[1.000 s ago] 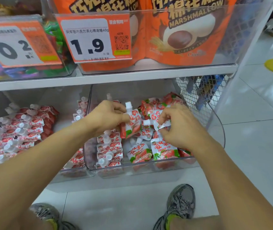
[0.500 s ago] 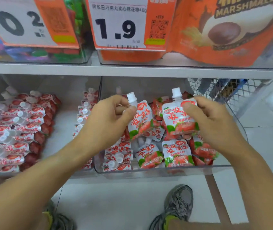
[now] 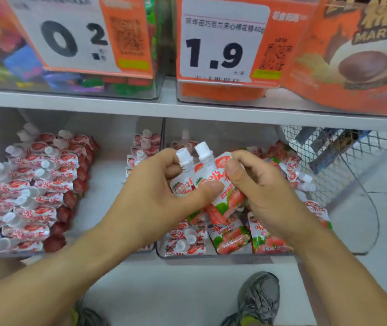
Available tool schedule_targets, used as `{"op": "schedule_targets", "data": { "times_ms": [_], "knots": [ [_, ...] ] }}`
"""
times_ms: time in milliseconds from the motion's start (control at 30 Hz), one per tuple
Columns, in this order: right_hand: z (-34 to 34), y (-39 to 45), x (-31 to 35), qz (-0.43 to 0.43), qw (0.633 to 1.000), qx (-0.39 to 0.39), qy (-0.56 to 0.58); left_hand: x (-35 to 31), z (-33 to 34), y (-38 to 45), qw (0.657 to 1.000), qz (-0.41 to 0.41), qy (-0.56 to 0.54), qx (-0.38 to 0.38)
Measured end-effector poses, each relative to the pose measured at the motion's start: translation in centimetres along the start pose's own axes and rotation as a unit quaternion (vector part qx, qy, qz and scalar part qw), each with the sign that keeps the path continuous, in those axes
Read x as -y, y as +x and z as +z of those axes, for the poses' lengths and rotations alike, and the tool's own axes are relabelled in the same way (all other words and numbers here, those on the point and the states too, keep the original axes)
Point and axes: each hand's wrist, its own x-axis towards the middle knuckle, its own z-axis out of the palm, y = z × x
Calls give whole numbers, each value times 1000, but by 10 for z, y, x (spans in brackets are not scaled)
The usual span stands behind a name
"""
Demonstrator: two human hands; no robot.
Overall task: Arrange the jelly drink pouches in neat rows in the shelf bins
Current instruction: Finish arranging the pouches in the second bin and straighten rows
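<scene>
Two pouches (image 3: 207, 184), white with red strawberry print and white screw caps, stand upright and overlapping side by side above the right bin (image 3: 223, 254), held between both hands. Below them that clear bin holds loose pouches (image 3: 231, 238) lying at mixed angles, caps pointing various ways, a short stacked column at its left wall. The left bin (image 3: 107, 203) holds tidy overlapping rows (image 3: 32, 196) with caps toward the left, and what seems another column along its right wall, partly hidden.

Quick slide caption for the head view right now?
Left hand and right hand hold two jelly pouches together, caps up, above the half-sorted right bin.
</scene>
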Motion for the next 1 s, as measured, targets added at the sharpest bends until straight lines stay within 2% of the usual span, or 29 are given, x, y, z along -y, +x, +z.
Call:
{"op": "schedule_targets", "data": {
  "times_ms": [67,133,167,200,233,267,300,333,367,467,500,633,700,767,933,1000],
  "knots": [
    [-11,1,1,53,989,70,115,-3,-5,-4,998,45,49,-14],
    [-27,4,1,74,988,42,132,-6,-13,-7,994,71,80,-20],
    [-35,6,0,74,994,-6,82,-6,-18,-7,993,78,88,-20],
    [-39,7,-3,76,996,-47,-19,-8,-22,-8,993,81,90,-16],
    [-41,8,-7,90,983,-52,-153,-9,-25,-8,992,86,91,-11],
    [-40,7,-11,123,949,-15,-289,-9,-28,-7,992,91,92,-6],
    [-35,5,-18,165,900,44,-402,-9,-31,-6,991,96,92,-3],
    [-29,4,-23,197,853,94,-474,-9,-32,-5,991,98,91,0],
    [-22,3,-27,214,825,122,-509,-8,-32,-4,990,103,96,0],
    [-5,6,-29,211,781,132,-573,-2,-28,-2,979,132,152,-17],
    [-5,7,-29,202,779,128,-579,2,-26,-1,975,141,169,-25],
    [-18,3,-39,181,857,113,-470,12,-18,4,959,174,220,-42],
    [-25,-1,-42,164,875,109,-442,17,-16,6,951,187,241,-56],
    [-29,-3,-45,145,886,119,-424,20,-13,9,946,193,251,-69],
    [-36,-10,-48,122,880,151,-435,24,-9,16,944,191,254,-87],
    [-40,-17,-44,102,897,135,-407,26,-8,18,944,187,256,-92]
  ]
}}
